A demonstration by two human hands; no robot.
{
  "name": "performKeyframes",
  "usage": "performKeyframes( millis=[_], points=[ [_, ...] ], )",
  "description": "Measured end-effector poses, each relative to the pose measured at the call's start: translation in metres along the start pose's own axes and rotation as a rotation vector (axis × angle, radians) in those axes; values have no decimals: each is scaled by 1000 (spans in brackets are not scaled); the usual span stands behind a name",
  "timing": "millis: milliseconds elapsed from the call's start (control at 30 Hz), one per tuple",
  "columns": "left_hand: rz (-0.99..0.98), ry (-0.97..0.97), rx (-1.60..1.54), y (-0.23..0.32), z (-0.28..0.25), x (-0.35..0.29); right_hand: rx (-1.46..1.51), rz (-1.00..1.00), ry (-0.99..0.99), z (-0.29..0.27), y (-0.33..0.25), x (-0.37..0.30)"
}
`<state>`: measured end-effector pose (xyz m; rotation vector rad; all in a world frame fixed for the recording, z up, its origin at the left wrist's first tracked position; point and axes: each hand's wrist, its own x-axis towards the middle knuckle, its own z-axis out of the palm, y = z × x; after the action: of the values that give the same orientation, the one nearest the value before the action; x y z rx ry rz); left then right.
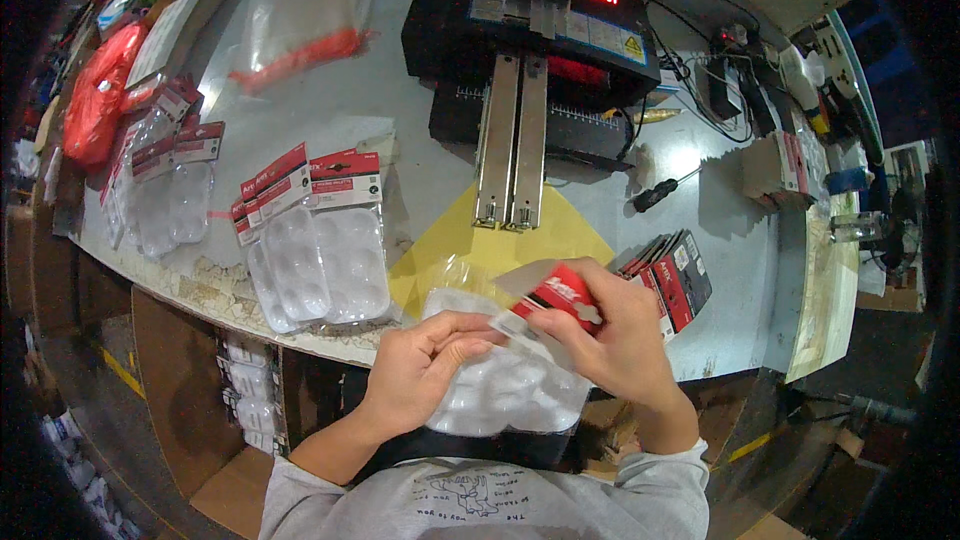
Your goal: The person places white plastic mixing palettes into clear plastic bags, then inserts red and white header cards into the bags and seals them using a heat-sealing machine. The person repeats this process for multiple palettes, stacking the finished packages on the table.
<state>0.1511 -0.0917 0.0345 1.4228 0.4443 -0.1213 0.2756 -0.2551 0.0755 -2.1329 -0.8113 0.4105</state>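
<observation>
Close to my body, a clear plastic bag (470, 418) with white paint palettes (545, 402) inside hangs at the table's front edge. My left hand (425, 365) pinches the bag near its upper edge, thumb against the fingers. A red and black folded header card (560, 292) is gripped in my right hand (620, 335), over the bag's top. The card's lower edge meets the clear film; whether the film lies inside its fold I cannot tell. To the right lies a fanned stack of similar header cards (680, 285).
A black machine (430, 25) with two metal arms (505, 130) stands ahead, above a yellow sheet (575, 230). Carded palette packs (350, 270) lie left, with more packs (185, 202) beyond. A screwdriver (655, 196) and stacked cards (770, 172) are right; clear bags (305, 10) lie far left.
</observation>
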Motion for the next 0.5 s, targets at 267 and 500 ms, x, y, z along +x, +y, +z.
performKeyframes(
  millis=[267,500],
  points=[
    [98,46,199,-5,-2,1,64,11,-89,13,-6,11],
    [156,115,269,-10,2,0,25,-64,-66,15,7,13]
  ],
)
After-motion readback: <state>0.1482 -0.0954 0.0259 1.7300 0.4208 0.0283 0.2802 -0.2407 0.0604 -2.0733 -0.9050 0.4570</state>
